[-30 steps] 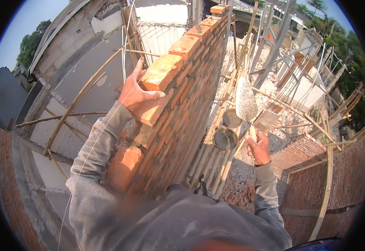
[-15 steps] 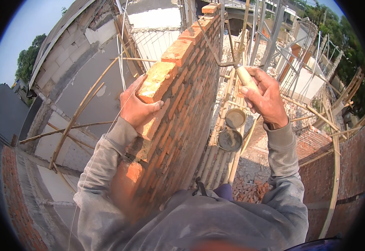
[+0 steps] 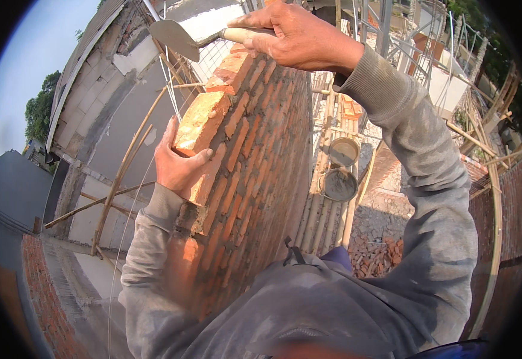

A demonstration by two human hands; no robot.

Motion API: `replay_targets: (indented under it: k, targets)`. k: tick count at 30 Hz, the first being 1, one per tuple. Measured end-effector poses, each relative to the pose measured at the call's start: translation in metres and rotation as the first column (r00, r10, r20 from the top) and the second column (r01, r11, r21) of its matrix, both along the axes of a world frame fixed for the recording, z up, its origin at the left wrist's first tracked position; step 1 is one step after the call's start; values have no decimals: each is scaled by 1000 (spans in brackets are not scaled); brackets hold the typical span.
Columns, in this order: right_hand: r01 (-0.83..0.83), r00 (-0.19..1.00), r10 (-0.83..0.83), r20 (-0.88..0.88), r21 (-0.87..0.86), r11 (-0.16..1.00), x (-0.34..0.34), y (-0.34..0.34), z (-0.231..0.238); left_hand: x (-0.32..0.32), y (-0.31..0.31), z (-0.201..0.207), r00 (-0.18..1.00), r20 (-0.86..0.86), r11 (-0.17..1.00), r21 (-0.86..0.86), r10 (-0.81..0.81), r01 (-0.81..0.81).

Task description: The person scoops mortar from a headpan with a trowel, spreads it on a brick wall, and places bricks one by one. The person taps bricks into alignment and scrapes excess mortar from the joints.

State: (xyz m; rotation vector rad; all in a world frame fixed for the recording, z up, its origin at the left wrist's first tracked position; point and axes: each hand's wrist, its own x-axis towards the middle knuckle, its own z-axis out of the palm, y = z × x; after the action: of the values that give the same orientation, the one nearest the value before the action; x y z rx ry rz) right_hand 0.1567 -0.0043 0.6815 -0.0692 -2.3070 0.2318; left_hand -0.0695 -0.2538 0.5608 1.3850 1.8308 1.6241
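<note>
My left hand is closed around a pale orange brick on top of the brick wall. Its thumb presses the brick's near side, while the other fingers go over the far edge, partly hidden. Raised above the wall, my right hand grips a trowel by its light wooden handle. The trowel's rounded grey metal blade points left, beyond the top bricks, touching nothing I can make out. Grey mortar shows in the wall's joints.
Two round mortar buckets stand on a bamboo platform right of the wall. Bamboo poles cross on the left, near a thin string. Broken bricks lie below on the right.
My right hand has swung the trowel up and left, from right of the wall to over its top. The left hand stays on the same brick; the whole view has shifted slightly.
</note>
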Motion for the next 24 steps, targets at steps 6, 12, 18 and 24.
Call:
replay_targets:
  k: [6, 12, 18, 24]
  targets:
    - [-8, 996, 4, 91, 40, 999, -7, -2, 8, -14, 2, 1, 984, -178, 998, -51, 15, -24]
    - [-15, 976, 11, 219, 17, 1000, -24, 5, 3, -22, 8, -5, 982, -184, 996, -70, 48, -62]
    - [-109, 990, 106, 91, 34, 993, -26, 16, -8, -26, 7, -6, 925, -368, 985, -103, 94, -141]
    - [-141, 988, 146, -52, 80, 987, -32, 13, -25, -22, 7, -4, 902, -411, 976, -105, 133, -191]
